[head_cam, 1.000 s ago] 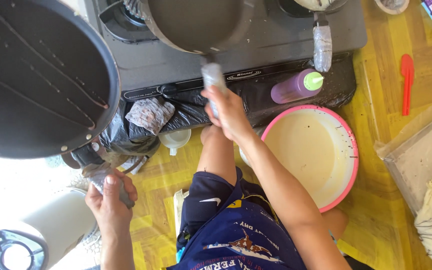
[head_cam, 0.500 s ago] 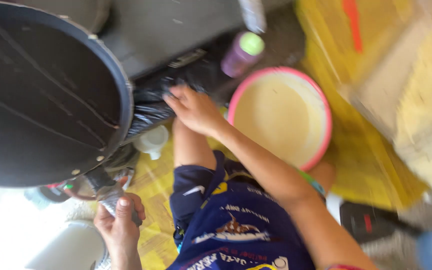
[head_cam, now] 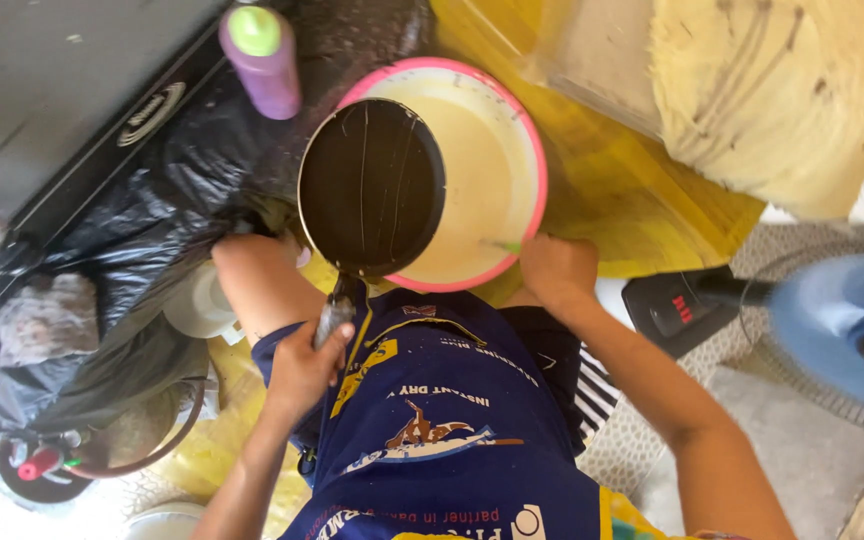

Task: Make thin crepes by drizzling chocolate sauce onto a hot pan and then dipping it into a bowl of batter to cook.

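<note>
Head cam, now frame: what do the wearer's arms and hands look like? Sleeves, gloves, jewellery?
Left hand and right hand are both bare, no gloves. Forearms are uncovered, with no sleeves in view. No rings, watch or bracelets that I can make out on the fingers or wrists.

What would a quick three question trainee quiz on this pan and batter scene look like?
1. True or false: the left hand grips the handle of the dark pan.
2. The pan is held over which thing? A) purple bottle B) pink-rimmed basin C) blue fan
3. Fill in: the right hand rests at the basin's ____.

Key:
1. True.
2. B, the pink-rimmed basin of pale batter.
3. Rim, by a green utensil.
</note>
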